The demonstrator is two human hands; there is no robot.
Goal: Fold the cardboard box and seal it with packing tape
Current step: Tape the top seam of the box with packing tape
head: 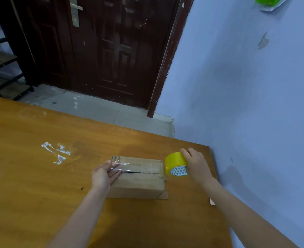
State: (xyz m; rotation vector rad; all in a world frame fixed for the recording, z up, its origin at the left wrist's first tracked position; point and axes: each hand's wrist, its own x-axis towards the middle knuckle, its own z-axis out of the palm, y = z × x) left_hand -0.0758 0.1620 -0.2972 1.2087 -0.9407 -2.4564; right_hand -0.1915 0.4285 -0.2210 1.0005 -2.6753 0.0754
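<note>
Cardboard box [138, 178] on surface [40, 176], flaps folded, top seam half taped. Left hand [103, 174] flat, fingers straight, pinning tape end. Right hand [196, 165] curled round tape roll [176, 164] at right edge. Risk: strip wrinkling or drifting off seam if tension slackens.

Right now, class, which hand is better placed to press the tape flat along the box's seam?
Probably the left hand: its straight fingers already lie on the tape over the box. The right hand grips the roll.
</note>
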